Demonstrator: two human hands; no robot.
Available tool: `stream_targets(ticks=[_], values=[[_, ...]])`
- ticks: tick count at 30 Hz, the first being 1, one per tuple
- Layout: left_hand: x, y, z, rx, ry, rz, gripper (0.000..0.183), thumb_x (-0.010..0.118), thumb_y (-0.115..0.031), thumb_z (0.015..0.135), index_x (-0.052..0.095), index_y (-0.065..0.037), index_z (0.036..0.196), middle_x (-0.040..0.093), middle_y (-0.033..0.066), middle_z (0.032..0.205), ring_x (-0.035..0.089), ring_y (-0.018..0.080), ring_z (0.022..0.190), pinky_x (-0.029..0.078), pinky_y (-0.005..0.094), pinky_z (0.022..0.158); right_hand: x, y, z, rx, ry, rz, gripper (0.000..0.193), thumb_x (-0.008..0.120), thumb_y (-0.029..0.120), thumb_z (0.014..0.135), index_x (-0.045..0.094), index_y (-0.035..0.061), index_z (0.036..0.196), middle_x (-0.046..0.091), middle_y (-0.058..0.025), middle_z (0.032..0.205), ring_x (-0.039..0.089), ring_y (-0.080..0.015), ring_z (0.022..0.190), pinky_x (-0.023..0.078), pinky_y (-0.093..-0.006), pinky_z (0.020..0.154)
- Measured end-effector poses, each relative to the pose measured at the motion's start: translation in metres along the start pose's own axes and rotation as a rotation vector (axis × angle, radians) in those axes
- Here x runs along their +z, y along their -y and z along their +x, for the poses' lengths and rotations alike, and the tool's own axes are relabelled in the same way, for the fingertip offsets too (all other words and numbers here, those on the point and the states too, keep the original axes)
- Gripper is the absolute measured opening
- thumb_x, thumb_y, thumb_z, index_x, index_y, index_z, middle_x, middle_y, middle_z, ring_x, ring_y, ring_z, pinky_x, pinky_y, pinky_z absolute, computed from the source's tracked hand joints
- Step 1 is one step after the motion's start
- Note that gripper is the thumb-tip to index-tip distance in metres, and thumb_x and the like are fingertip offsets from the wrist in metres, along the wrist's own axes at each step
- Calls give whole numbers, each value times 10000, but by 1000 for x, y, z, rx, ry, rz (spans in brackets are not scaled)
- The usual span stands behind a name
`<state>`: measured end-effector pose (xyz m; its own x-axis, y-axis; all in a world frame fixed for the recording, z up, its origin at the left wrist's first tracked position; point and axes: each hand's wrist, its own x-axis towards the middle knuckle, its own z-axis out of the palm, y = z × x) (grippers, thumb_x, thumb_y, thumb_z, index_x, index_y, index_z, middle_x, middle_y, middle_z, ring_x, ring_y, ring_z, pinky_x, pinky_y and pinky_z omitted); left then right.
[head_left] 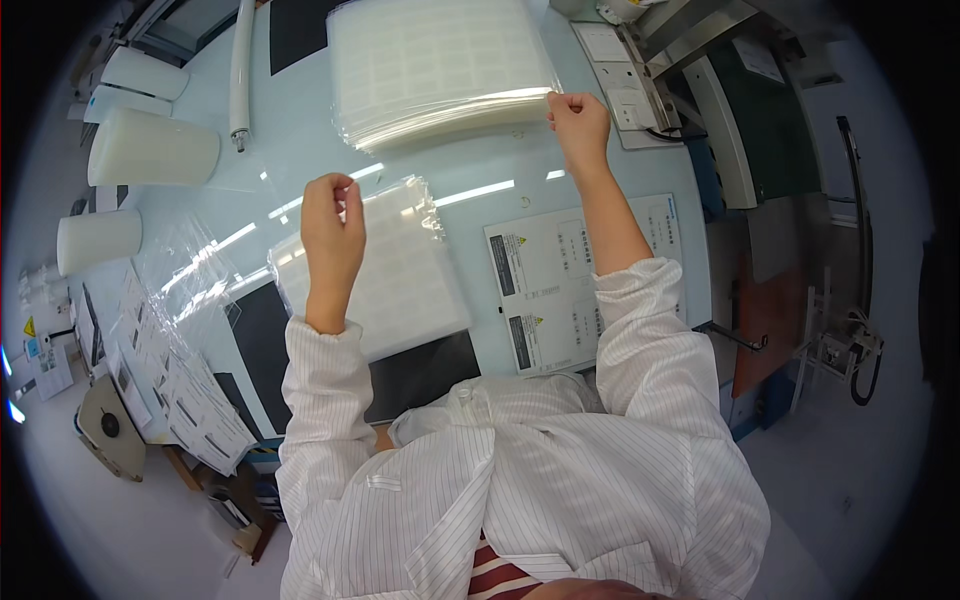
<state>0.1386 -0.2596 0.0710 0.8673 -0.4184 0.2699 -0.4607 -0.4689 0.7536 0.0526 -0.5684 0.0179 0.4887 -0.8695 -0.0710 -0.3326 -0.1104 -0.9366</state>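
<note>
My right hand [580,122] pinches the near right corner of a large stack of clear plastic sheets [440,60] at the back of the table. The layers' edges shine along the stack's near side. My left hand [335,215] is raised over the upper left of a smaller pile of clear plastic sheets [390,270], its fingers curled to the thumb. Whether a thin film is between those fingers, I cannot make out. Under the smaller pile lies a black sheet [425,375], close to my body.
White printed sheets [545,290] lie right of the smaller pile. Rolls of whitish film [155,148] stand along the left, near a long roller [241,75]. Crumpled clear film [190,270] and more printed sheets [190,400] lie at left. Metal equipment [640,90] borders the back right.
</note>
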Motion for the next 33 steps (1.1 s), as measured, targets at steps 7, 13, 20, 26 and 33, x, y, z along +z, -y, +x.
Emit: stream_targets(ticks=[7,13,20,26,33], values=[[65,-65,49,593,72,41,211,645,-19,783,600,-15,990,604,114,959,570,298,918,476,367,782,-4,31,-26,68,307,508,98,617,74,884,583,-17,897,640,-98,884,617,-146,836,495,-275,798],[105,-68,63,747,142,261,224,687,-64,737,604,-35,944,599,84,929,582,253,903,501,339,752,6,33,-64,153,364,898,35,550,18,904,562,1,932,638,-163,1023,624,-237,965,488,-366,933],[100,-59,73,873,350,427,234,689,-100,766,648,-64,994,659,30,911,622,204,879,531,313,717,12,21,-67,275,358,1011,284,491,139,970,514,-46,1184,624,-156,1014,594,-244,990,482,-382,941],[92,-61,82,924,377,366,206,661,-74,777,666,-80,983,677,44,884,637,214,860,535,321,693,20,29,-74,340,365,1101,306,461,163,987,508,-46,1205,580,-137,1066,577,-251,993,486,-391,939],[94,-61,83,932,551,460,133,624,-45,783,610,-54,916,655,81,803,633,237,796,520,337,644,23,27,-80,376,322,1168,289,426,166,995,527,-42,1169,574,-119,1089,577,-246,997,487,-393,934]])
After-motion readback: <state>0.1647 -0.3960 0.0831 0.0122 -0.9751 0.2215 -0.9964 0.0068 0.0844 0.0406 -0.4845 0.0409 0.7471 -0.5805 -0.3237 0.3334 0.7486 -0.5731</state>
